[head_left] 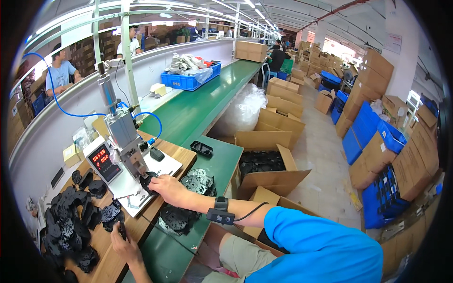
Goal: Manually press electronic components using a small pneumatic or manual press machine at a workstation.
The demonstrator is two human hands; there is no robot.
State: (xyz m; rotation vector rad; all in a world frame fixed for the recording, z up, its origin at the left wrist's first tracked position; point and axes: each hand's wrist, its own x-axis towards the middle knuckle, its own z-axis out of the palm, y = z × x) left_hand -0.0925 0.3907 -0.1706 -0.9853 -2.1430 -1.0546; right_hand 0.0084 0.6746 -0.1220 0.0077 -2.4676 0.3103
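Observation:
My right hand (169, 189) grips a black plastic part (147, 182) by its edge, under the tip of a metal bench press (123, 134). The press stands on a white base plate (163, 170). Lower left, my left hand (125, 249) has its fingers closed around another black plastic piece (121, 229), beside a large heap of black plastic parts (71, 226). A digital counter box (103, 160) with red digits sits left of the press. Stacks of flat black parts (175, 218) and grey-black parts (198, 181) lie by my right forearm.
A black tray (201, 148) lies on the green bench. Behind it runs a green conveyor (188, 106) carrying a blue crate (191, 81) of gloves. Open cartons (269, 181) stand on the floor to the right. Blue air hoses (158, 123) loop around the press. Other people sit farther off.

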